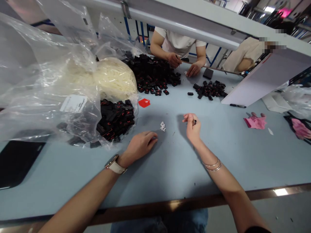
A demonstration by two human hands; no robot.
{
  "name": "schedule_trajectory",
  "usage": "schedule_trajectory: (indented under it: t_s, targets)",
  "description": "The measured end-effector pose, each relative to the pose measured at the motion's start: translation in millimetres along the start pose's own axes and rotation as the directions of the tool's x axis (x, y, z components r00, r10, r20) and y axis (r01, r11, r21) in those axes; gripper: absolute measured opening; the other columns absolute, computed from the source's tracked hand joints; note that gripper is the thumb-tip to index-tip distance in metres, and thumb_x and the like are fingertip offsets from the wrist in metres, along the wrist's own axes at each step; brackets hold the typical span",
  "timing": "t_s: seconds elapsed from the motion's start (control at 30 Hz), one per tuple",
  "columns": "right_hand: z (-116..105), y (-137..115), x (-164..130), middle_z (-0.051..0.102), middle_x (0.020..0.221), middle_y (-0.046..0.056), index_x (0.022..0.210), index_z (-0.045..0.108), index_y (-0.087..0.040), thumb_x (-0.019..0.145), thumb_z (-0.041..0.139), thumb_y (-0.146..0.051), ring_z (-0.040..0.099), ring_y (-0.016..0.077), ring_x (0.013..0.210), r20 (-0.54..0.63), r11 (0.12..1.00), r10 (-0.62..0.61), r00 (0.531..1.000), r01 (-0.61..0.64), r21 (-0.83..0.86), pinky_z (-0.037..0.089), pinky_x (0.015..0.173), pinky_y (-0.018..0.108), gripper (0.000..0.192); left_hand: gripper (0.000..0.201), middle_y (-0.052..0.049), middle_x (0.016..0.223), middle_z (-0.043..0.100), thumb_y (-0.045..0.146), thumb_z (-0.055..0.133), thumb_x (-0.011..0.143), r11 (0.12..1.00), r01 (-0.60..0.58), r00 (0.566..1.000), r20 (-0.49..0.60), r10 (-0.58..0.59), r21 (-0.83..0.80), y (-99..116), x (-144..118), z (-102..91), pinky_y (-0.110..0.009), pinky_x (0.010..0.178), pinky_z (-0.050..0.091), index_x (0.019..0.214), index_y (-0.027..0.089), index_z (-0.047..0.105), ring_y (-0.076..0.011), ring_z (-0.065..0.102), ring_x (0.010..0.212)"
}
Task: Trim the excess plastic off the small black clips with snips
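My left hand (143, 144) rests low over the blue-grey table, its fingers curled and thumb pressed in. What it pinches, if anything, is hidden. To the right of it, my right hand (193, 127) is raised slightly with bent fingers. A small dark item shows at its fingers, too small to name. Between the two hands lies a little heap of small white pieces (162, 126), nearest my left fingertips and touched by neither hand. Beyond the heap is a flat red piece (144, 103).
Clear plastic bags (80, 81) at the left hold pale pieces and small black parts (116, 119). More black parts (153, 72) are piled behind. A co-worker's hands (193, 69) work opposite. A white partition (264, 74), pink glove (256, 121) and black tray (18, 161) flank the table.
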State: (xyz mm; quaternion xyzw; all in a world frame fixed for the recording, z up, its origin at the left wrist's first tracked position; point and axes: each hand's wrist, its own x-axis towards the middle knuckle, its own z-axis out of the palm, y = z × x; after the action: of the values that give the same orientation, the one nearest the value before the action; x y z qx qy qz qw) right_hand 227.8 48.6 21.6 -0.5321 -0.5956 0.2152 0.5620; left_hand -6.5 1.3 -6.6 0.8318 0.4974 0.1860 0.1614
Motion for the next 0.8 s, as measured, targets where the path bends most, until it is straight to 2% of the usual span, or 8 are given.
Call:
schedule_trajectory:
  t_s: [0.1, 0.2, 0.3, 0.4, 0.5, 0.6, 0.7, 0.8]
  targets:
    - [-21.4, 8.1, 22.4, 0.065, 0.084, 0.009, 0.082, 0.064, -0.017, 0.093, 0.038, -0.033, 0.06, 0.0193, 0.077, 0.092, 0.927, 0.02, 0.996, 0.016, -0.376, 0.044, 0.075, 0.033, 0.032, 0.016, -0.005, 0.084, 0.069, 0.027, 0.049, 0.089, 1.0, 0.008, 1.0, -0.001, -0.008, 0.017, 0.5, -0.4, 0.3, -0.027, 0.062, 0.045, 0.092, 0.02, 0.062, -0.0177, 0.063, 0.07]
    - [-38.8, 12.2, 37.1, 0.065, 0.093, 0.012, 0.09, 0.069, -0.015, 0.091, 0.045, -0.031, 0.06, 0.021, 0.083, 0.19, 0.708, 0.187, 0.964, 0.002, -0.706, 0.042, 0.075, 0.031, 0.028, 0.017, -0.005, 0.086, 0.069, 0.028, 0.048, 0.089, 1.0, 0.008, 1.0, 0.008, -0.008, 0.023, 0.3, -0.2, 0.7, -0.027, 0.064, 0.045, 0.093, 0.02, 0.062, -0.0172, 0.062, 0.071]
    - [-49.1, 10.8, 43.0, 0.066, 0.095, 0.013, 0.096, 0.07, -0.016, 0.089, 0.05, -0.041, 0.062, 0.0212, 0.082, 0.227, 0.511, 0.356, 0.906, 0.015, -0.859, 0.04, 0.069, 0.029, 0.032, 0.017, -0.005, 0.086, 0.069, 0.028, 0.048, 0.089, 0.999, 0.003, 1.0, 0.023, -0.004, 0.033, -0.4, 0.3, 0.6, -0.026, 0.064, 0.045, 0.093, 0.019, 0.062, -0.0164, 0.062, 0.07]
    - [-52.3, 8.7, 44.1, 0.068, 0.087, 0.011, 0.092, 0.071, -0.017, 0.085, 0.057, -0.046, 0.063, 0.0219, 0.082, 0.26, 0.437, 0.445, 0.857, 0.045, -0.898, 0.038, 0.063, 0.027, 0.032, 0.017, -0.005, 0.085, 0.068, 0.027, 0.048, 0.09, 0.999, -0.004, 1.0, 0.021, 0.004, 0.044, -0.6, 0.6, 0.2, -0.027, 0.063, 0.044, 0.093, 0.018, 0.062, -0.0165, 0.061, 0.069]
    - [-51.3, 9.0, 44.1, 0.07, 0.083, 0.01, 0.088, 0.071, -0.018, 0.084, 0.059, -0.04, 0.064, 0.0214, 0.08, 0.293, 0.43, 0.471, 0.832, 0.074, -0.9, 0.036, 0.06, 0.026, 0.026, 0.016, -0.005, 0.086, 0.069, 0.026, 0.049, 0.09, 0.999, -0.015, 1.0, 0.012, 0.014, 0.047, -0.8, 0.5, 0.3, -0.027, 0.062, 0.044, 0.093, 0.018, 0.062, -0.0165, 0.061, 0.069]
    - [-49.0, 7.8, 43.7, 0.07, 0.085, 0.01, 0.089, 0.071, -0.017, 0.084, 0.059, -0.038, 0.063, 0.0211, 0.079, 0.341, 0.484, 0.427, 0.838, 0.107, -0.868, 0.037, 0.06, 0.026, 0.025, 0.016, -0.005, 0.086, 0.069, 0.027, 0.048, 0.09, 0.999, -0.022, 1.0, 0.001, 0.022, 0.049, -1.4, 0.3, 1.7, -0.026, 0.062, 0.044, 0.093, 0.019, 0.062, -0.0159, 0.061, 0.068]
    - [-44.6, -0.1, 41.0, 0.069, 0.092, 0.009, 0.094, 0.071, -0.017, 0.082, 0.061, -0.038, 0.062, 0.0202, 0.081, 0.394, 0.599, 0.339, 0.855, 0.127, -0.791, 0.04, 0.066, 0.027, 0.026, 0.016, -0.005, 0.085, 0.069, 0.027, 0.049, 0.09, 0.999, -0.021, 1.0, -0.005, 0.022, 0.041, -2.5, -0.2, 4.0, -0.026, 0.061, 0.044, 0.093, 0.019, 0.062, -0.0159, 0.061, 0.068]
    - [-35.1, -13.4, 31.7, 0.07, 0.091, 0.005, 0.097, 0.07, -0.018, 0.079, 0.066, -0.034, 0.062, 0.0166, 0.077, 0.464, 0.754, 0.288, 0.838, 0.101, -0.649, 0.042, 0.07, 0.026, 0.025, 0.019, -0.005, 0.083, 0.068, 0.028, 0.05, 0.089, 0.999, -0.007, 1.0, -0.02, 0.008, 0.034, -3.2, -0.7, 6.0, -0.027, 0.062, 0.044, 0.102, 0.018, 0.062, -0.0167, 0.061, 0.068]
